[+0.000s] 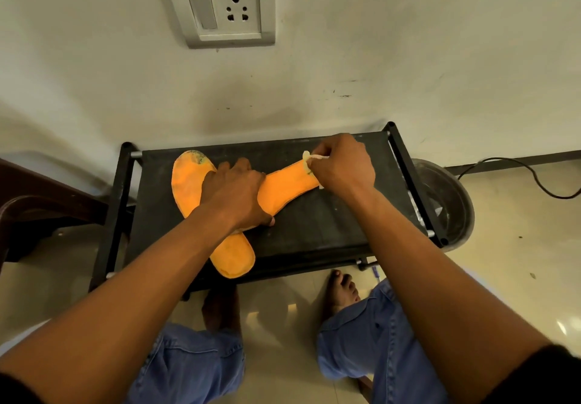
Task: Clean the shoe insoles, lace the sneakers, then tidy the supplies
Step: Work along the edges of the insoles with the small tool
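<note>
Pressing down with the left hand (234, 194) on two orange insoles (188, 180) lying crossed on the black table (314, 224), palm flat over the place where one overlaps the other, fingers (226, 166) straight and together, thumb tip touching the table just beside the nearer insole's edge. Pinching a small whitish wad of cleaning material (309, 156) with the right hand (342, 164), fingers curled and clamped on it, holding it against the far, dirty tip of the second insole (289, 185); exact nature of the wad too small to tell. Lying diagonally: first insole running from a soiled grey-speckled toe at far left to a rounded heel overhanging the table's near edge; second insole running from under the left palm up and right to beneath the right-hand fingers. Showing beyond the table: a pale scuffed wall carrying a switch and socket plate (224, 8), a metal basin (449, 202) on the tiled floor just beside the table's right rail, a black cable (534, 180) trailing along the floor, dark furniture (37, 202) at left. Showing below: denim-clad knees (371, 334) and bare feet (341, 290) near the table's front rail.
</note>
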Demonstrator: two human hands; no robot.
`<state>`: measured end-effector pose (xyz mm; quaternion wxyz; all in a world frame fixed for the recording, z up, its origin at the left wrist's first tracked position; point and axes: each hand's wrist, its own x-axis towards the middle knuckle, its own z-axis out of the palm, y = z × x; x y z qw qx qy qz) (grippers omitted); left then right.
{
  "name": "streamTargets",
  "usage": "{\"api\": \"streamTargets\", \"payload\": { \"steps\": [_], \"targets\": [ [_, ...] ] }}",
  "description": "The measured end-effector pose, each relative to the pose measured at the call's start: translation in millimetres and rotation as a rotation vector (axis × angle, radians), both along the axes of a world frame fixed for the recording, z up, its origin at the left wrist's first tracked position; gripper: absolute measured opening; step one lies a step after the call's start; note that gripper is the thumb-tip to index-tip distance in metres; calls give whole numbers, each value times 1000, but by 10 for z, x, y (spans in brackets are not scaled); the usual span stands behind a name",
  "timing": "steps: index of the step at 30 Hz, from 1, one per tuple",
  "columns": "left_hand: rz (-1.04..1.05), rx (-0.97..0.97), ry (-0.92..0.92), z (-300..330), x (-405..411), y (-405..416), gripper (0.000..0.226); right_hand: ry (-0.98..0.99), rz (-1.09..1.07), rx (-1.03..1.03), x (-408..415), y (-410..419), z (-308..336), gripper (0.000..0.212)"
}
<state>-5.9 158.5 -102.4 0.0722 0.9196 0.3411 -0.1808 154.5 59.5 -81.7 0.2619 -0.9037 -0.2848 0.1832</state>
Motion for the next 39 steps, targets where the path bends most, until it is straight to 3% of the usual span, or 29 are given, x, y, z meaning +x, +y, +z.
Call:
{"api": "streamTargets", "payload": {
  "steps": [5, 12, 16, 18, 20, 22, 24, 26, 28, 31, 35, 39],
  "targets": [
    [52, -51, -178, 85, 15, 16, 44, 107, -218, 230, 27, -300, -21, 6],
    [92, -140, -508, 202, 28, 47, 18, 124, -271, 364, 163, -26, -12, 12],
    [378, -603, -858, 300, 55, 123, 19, 85, -232, 518, 271, 105, 101, 8],
    [570, -879, -917, 309, 61, 111, 17, 69, -224, 559, 315, 115, 133, 8],
    [674, -984, -843, 252, 58, 93, 16, 64, -181, 533, 347, 104, 108, 8],
    [687, -909, -704, 147, 46, 81, 15, 71, -111, 440, 353, 97, 47, 8],
    [560, -639, -554, 46, 15, 93, 16, 59, -35, 315, 328, 110, -29, 4],
    [395, -360, -448, -19, -27, 93, 30, 22, 37, 184, 272, 132, -104, 3],
    [256, -198, -401, -31, -59, 91, 47, -19, 121, 68, 190, 157, -168, 12],
    [131, -182, -327, -11, -76, 124, 68, -96, 307, -61, 17, 175, -267, 12],
    [17, -184, -49, 24, -131, 126, 105, -191, 450, -115, -214, 170, -382, 12],
    [-58, -145, 101, 12, -150, 88, 113, -140, 613, -116, -420, 191, -398, 15]
  ]
}}
